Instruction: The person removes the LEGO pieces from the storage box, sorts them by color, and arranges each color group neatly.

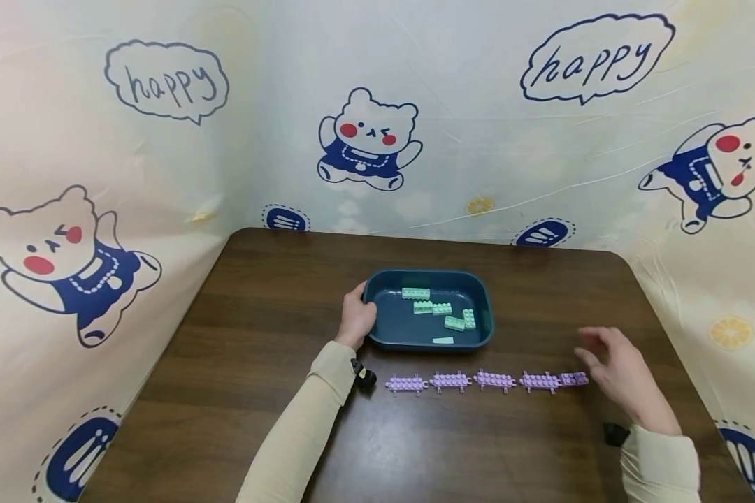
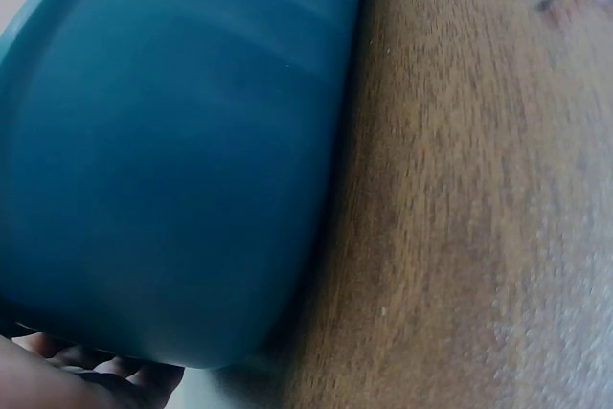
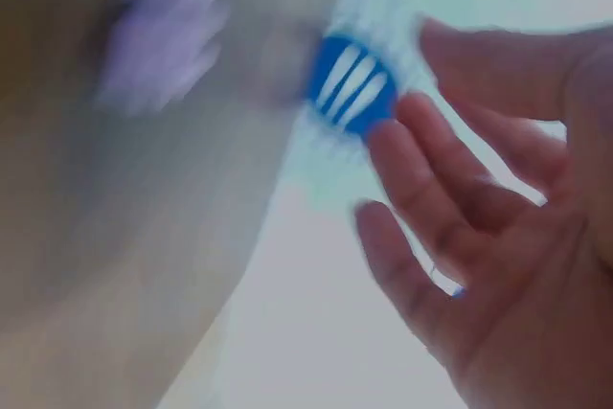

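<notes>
My left hand (image 1: 356, 318) grips the left end of a dark blue tray (image 1: 393, 332), thumb over the rim. In the left wrist view its fingers (image 2: 144, 385) reach behind and under the tray wall (image 2: 172, 170). Several mint-green toy bricks (image 1: 454, 323) lie loose in the tray. In front of it runs a row of purple toy building pieces (image 1: 450, 381) with small side pegs; a plainer purple brick (image 1: 572, 378) sits at the right end. Beside that end is my right hand (image 1: 626, 374), fingers spread and holding nothing. The purple pieces (image 3: 172, 26) blur in the right wrist view.
A brown wooden table (image 1: 258, 335) carries everything. Printed cloth (image 1: 453, 161) with bears and lettering hangs behind and at both sides. Dark wrist cameras (image 1: 365, 378) are strapped at both cuffs. A flat pale green piece (image 1: 443, 340) lies by the tray's front wall.
</notes>
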Demonstrator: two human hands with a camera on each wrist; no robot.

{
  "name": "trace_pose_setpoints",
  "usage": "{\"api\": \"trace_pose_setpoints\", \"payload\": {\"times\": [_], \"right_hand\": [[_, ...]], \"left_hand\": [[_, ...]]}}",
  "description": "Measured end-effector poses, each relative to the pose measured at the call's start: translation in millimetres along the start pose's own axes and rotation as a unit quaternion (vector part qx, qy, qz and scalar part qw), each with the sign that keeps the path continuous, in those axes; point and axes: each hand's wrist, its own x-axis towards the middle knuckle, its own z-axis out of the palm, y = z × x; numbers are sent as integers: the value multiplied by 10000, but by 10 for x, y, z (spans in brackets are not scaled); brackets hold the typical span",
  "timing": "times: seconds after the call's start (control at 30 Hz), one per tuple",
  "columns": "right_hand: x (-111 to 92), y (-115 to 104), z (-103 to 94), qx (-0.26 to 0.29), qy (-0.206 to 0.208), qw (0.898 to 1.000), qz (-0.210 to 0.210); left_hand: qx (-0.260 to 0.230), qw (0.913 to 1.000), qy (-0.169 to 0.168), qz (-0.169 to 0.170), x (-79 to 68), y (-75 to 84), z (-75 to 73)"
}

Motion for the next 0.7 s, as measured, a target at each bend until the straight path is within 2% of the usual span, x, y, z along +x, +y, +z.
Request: {"api": "trace_pose_setpoints", "payload": {"times": [0.07,0.13,0.2,0.33,0.4,0.47,0.57,0.7], "right_hand": [[189,-202,106,63,357,9986,-395],[379,-420,259,97,422,9963,-746],[553,-634,434,60,112,9950,-995],[821,-968,797,-286,-1037,9877,-1133],[894,-1052,939,-604,-1496,9810,-1079],[933,-1083,1023,-999,-1665,9741,-1156],[966,-1114,1084,-1375,-1628,9665,-1433],[1027,-1143,1127,-1474,-1532,9612,-1757]], "left_hand": [[4,10000,9,-6,-1,5,-12],[15,10000,-16,-2,-1,7,-19],[-2,10000,-43,-6,-2,7,-19],[12,10000,-57,-50,-6,6,-22],[10,9999,-80,-80,-18,-5,-17],[-7,9999,-125,-97,-36,-13,-5],[-35,9999,-121,-93,-51,-22,-2],[-18,10000,-64,-29,-34,-6,-9]]}}
